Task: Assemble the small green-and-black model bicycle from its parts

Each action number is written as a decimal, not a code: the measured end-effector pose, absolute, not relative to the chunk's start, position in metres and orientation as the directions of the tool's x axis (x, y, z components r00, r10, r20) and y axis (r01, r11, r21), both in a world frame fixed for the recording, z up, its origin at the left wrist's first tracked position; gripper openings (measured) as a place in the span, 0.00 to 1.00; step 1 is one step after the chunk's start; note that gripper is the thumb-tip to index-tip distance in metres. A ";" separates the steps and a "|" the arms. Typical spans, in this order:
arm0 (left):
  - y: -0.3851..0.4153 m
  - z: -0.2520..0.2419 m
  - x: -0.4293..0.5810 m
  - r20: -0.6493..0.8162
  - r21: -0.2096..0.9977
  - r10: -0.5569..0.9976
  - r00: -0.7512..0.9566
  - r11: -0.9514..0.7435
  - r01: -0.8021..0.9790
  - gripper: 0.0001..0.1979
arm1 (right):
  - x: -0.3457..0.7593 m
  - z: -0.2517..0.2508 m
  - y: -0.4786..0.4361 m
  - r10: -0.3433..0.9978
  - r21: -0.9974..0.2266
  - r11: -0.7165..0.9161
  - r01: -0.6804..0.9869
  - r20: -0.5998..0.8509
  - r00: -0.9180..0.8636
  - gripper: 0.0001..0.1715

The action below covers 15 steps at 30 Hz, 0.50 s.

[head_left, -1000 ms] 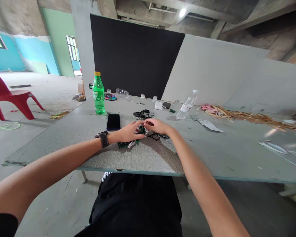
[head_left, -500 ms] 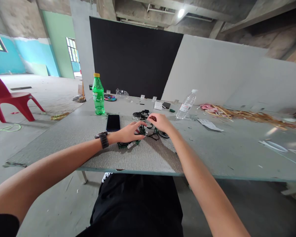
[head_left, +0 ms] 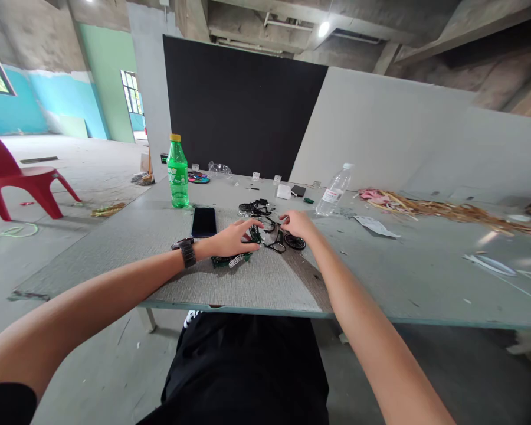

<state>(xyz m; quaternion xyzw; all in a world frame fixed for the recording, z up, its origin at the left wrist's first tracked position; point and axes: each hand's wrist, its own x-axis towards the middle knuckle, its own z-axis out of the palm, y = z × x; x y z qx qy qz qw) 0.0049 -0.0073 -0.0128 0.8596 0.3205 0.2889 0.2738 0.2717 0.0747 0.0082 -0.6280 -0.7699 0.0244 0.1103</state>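
The dark green part (head_left: 255, 235) lies on the bench (head_left: 115, 242), between the middle and the near edge, left of a black loop (head_left: 277, 247) and a spoked wheel (head_left: 294, 241). The left hand (head_left: 239, 238) arches over it, thumb and fingers parted on either side; whether they press on it I cannot tell. The right hand (head_left: 297, 224) hovers beside the loop and wheel, fingertips drawn together; anything between them is too small to make out.

The parts look like thin plastic: probably light, fairly stiff, smooth enough to slip, and liable to snap at narrow bars. The green part is likely best steadied by its thicker body; the wheel is better taken by its rim than its spokes.

Compared with half a second ago, the right hand is farther toward the bench's right end, leaving more of the wheel uncovered. The left hand keeps its place.
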 end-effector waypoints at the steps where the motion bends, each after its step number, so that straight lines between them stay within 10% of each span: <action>1: -0.007 -0.013 0.005 0.324 0.661 0.710 0.626 -0.643 0.387 0.27 | 0.271 0.008 0.075 0.973 -0.176 0.209 0.962 0.138 -0.186 0.20; 15: -0.009 -0.011 0.005 0.330 0.643 0.708 0.625 -0.653 0.400 0.27 | 0.261 0.011 0.067 0.959 -0.293 0.278 0.915 0.138 -0.247 0.15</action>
